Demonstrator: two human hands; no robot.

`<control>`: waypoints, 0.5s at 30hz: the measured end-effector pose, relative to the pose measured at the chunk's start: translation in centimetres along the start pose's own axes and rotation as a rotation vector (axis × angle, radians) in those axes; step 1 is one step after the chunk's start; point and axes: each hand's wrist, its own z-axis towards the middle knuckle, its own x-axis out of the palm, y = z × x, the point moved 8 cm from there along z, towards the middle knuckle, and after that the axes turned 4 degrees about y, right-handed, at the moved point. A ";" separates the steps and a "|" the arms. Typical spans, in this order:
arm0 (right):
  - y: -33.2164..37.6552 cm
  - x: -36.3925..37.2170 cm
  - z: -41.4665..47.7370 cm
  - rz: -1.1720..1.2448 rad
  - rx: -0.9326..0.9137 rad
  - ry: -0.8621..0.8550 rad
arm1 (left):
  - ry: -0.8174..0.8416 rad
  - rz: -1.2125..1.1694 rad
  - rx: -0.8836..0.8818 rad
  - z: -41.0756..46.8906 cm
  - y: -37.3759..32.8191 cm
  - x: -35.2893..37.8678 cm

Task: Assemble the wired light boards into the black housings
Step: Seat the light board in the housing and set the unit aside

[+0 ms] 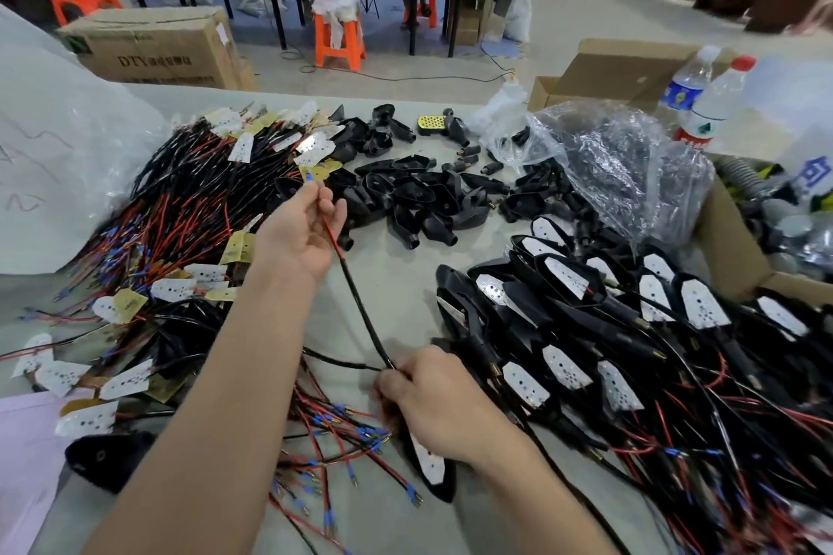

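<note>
Bench, head view. Step in hand, by my reading: threading a lead through 1 housing and drawing it up so the board seats.

- Left hand [299, 234]: raised over the table [396, 284], thumb and fingertips pinching the lead [356, 297] on its red stretch, just below the blue terminal [310, 178]. Other fingers loosely curled.
- Right hand [435, 403]: low and near, fingers curled round a black housing [444, 493]. The lead enters the fist at the top. Whether it passes through the housing stem there is hidden by the fingers.
- Light board [428, 460]: white face showing inside that housing, below the wrist. Looks in or nearly in. Cannot tell if fully seated.
- Lead runs taut and straight between the 2 hands.

Stock around:
- Loose wired boards [180, 203], a big heap at left, red and black leads tangled.
- Empty housings [414, 194], piled at centre, beyond the left hand.
- Finished units [608, 320], stacked at right, boards face up.
- Clear plastic bag [608, 158] and 2 water bottles [707, 104] behind them.

Next move, as I judge it: take the last slack out with the left hand while the right steadies the housing, press the board flat into its recess, then lay the unit on the right-hand stack. Pull along the stem line, gently; a hard tug could strain the joint at the board.
</note>
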 end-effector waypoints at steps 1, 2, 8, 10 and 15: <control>0.1 -0.3 0.0 -0.017 -0.005 -0.012 | -0.009 0.021 -0.012 0.0 0.5 -0.1; 0.3 -0.8 0.0 -0.018 -0.016 -0.026 | -0.011 0.053 -0.024 0.1 1.1 -0.2; 0.4 -9.5 1.2 0.150 -0.058 -0.337 | 0.039 0.276 -0.072 0.2 3.7 -0.3; 0.6 -13.8 2.0 0.102 -0.047 -0.418 | 0.077 0.372 -0.040 0.1 4.2 0.0; 0.0 -23.6 6.4 -0.151 0.029 -0.557 | 0.089 0.556 0.065 0.2 5.3 0.2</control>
